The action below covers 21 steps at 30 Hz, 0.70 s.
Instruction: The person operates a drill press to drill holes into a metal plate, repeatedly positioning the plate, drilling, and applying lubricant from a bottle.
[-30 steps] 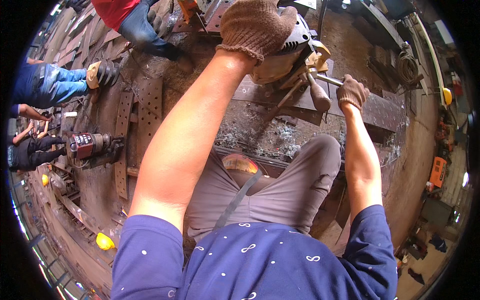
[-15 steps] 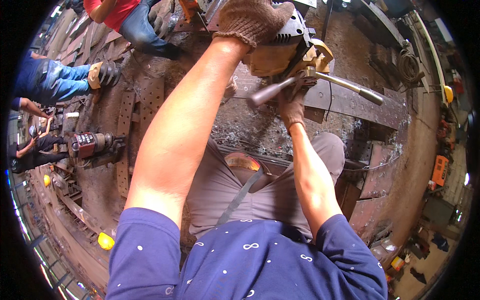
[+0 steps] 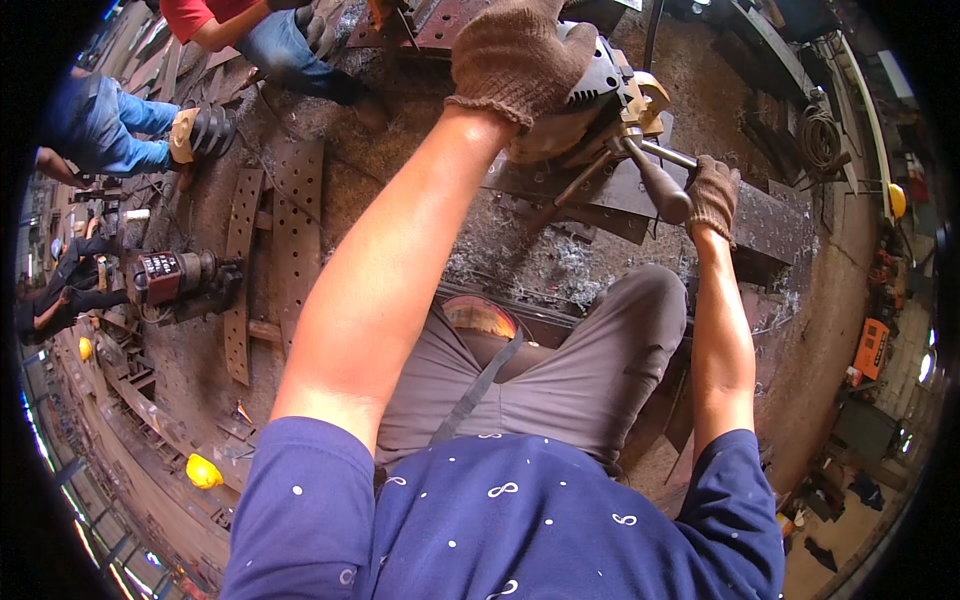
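A magnetic drill (image 3: 598,78) with a grey and yellowish housing stands on a steel plate beyond my knees. My left hand (image 3: 520,60), in a brown knitted glove, is closed over the top of its housing; the fingertips are partly hidden. Several spokes of its feed handle (image 3: 660,185) stick out from the hub on the near side. On the right, my gloved right hand (image 3: 713,197) is wrapped round the outer end of one metal spoke. Pale metal shavings (image 3: 570,265) lie below the drill.
Drilled steel plates (image 3: 297,200) and a red-bodied machine (image 3: 165,279) lie to the left. Co-workers in jeans (image 3: 145,130) are at the upper left. A yellow hard hat (image 3: 203,472) is at the lower left. Coiled cable (image 3: 820,140) and an orange box (image 3: 872,348) are at the right.
My right hand has moved from near the hub out to the right, onto a spoke's end. The feed handle has turned. My left hand stays on the drill.
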{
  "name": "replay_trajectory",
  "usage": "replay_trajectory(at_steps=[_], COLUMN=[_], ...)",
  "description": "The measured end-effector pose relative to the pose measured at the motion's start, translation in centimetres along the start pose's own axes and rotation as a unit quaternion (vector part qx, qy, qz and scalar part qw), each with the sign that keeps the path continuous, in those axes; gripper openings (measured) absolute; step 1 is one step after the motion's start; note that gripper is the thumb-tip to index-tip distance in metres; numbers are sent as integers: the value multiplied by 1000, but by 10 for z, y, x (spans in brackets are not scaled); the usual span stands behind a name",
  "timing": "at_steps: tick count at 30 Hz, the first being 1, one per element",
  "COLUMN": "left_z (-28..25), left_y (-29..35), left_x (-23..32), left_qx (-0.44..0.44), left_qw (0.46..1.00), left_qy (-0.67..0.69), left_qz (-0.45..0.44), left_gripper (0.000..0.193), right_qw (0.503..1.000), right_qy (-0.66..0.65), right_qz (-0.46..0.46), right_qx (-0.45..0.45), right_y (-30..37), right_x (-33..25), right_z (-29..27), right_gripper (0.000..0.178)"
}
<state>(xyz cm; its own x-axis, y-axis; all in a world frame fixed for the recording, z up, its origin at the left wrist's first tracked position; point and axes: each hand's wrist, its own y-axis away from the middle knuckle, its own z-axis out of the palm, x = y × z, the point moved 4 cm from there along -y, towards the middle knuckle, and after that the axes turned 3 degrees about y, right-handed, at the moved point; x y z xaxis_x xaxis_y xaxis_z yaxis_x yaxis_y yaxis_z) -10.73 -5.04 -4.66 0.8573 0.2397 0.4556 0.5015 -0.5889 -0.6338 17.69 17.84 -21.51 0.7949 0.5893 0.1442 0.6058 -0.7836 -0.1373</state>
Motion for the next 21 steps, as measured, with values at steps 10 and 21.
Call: replay_trajectory(at_steps=[10, 21], left_z=[-2, 5], left_y=[-6, -10], left_x=[2, -2], left_qx=[21, -3], left_qw=[998, 999], left_qy=[52, 27], left_qz=[-7, -20], left_gripper=[44, 47], right_qw=[998, 988], right_qy=[-25, -140], right_qz=[-13, 66], right_qx=[57, 15], right_y=[9, -3], right_x=[4, 51], right_z=[-7, 12], right_gripper=[23, 57])
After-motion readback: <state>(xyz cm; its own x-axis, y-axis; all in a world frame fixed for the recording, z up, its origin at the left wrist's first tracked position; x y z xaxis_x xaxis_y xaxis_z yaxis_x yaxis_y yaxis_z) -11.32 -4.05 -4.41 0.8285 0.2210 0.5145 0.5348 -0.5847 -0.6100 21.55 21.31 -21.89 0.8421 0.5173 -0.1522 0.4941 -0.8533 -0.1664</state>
